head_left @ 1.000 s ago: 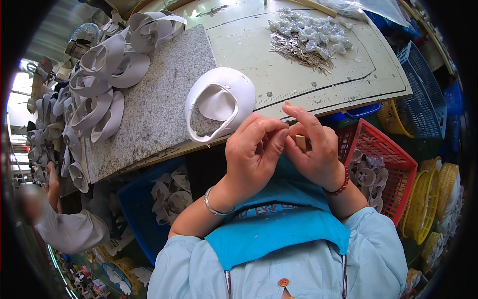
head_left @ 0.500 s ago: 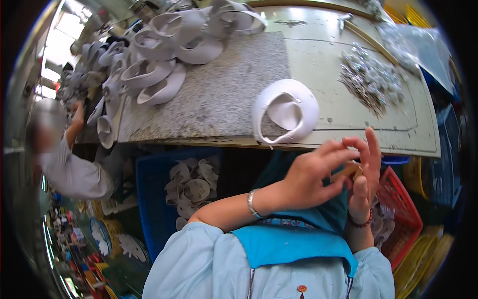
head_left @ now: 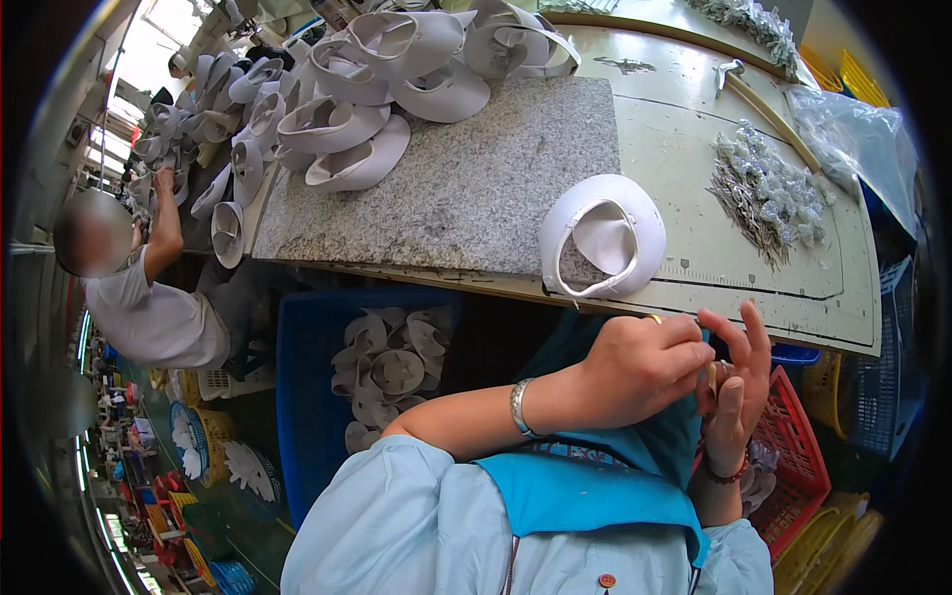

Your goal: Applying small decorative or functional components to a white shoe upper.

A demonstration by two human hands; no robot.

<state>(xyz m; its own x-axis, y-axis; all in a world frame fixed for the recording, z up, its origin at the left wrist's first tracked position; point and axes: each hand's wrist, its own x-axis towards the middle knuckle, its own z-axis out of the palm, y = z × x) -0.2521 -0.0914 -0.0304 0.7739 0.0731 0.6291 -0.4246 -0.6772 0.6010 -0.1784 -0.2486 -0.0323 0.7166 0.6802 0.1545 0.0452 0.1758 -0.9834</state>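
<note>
My left hand (head_left: 645,369), with a silver bracelet and a ring, is closed, its fingertips pinching a small tan strip (head_left: 711,377) against my right hand. My right hand (head_left: 742,392), wearing a red bead bracelet, has its fingers spread and stretched upward; the strip lies at one of its fingers, partly hidden. Both hands hover just off the table's near edge. Beyond them on the table lies a white sun visor (head_left: 643,223), its band curving toward me with a loose thread end at the edge.
More white visors (head_left: 357,154) are heaped on a grey speckled slab (head_left: 496,188). A hammer (head_left: 764,109) and a pile of thin metal pins with clear tips (head_left: 769,193) lie to the right. Below stand a blue crate (head_left: 297,397) and a red basket (head_left: 798,466). A co-worker (head_left: 159,307) sits at left.
My left fingers have closed in on the tan strip, which showed more openly before. My view has shifted slightly, moving the table rightward in the picture.
</note>
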